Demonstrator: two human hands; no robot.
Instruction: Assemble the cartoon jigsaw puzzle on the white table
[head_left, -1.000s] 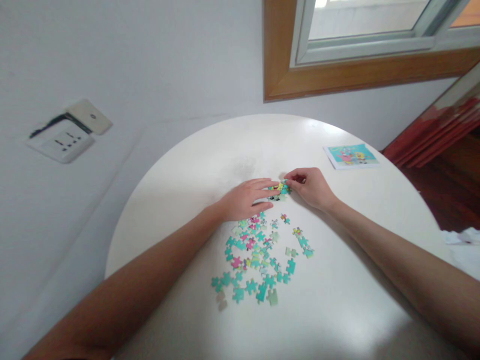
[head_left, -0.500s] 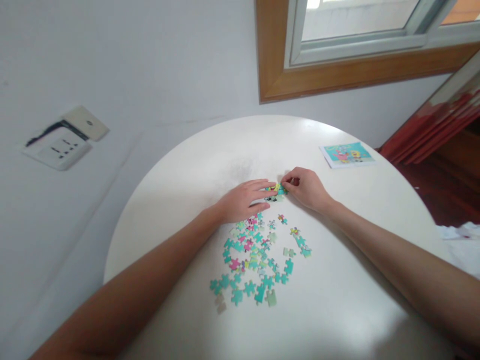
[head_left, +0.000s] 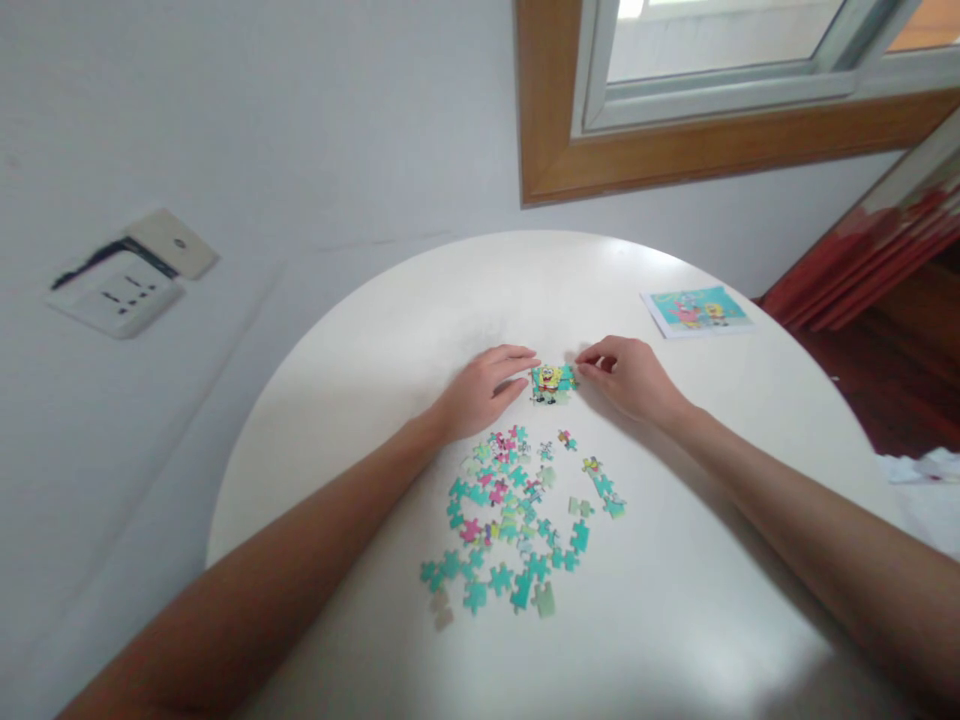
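Head view. At the middle of the round white table [head_left: 675,620]: small joined patch [head_left: 553,381] of puzzle, lying flat between both hands.

Left hand [head_left: 484,390]: palm down, fingers stretched nearly straight, tips touching the patch's left edge, nothing gripped.

Right hand [head_left: 630,378]: loosely curled, fingertips against the patch's right edge, nothing lifted.

Nearer the body, just below the hands: loose pieces [head_left: 517,510], mostly teal, some pink, scattered flat.

Far right, near the rim: picture card [head_left: 696,308].

On the left wall: socket [head_left: 120,285]. Above: wooden window frame [head_left: 547,150].
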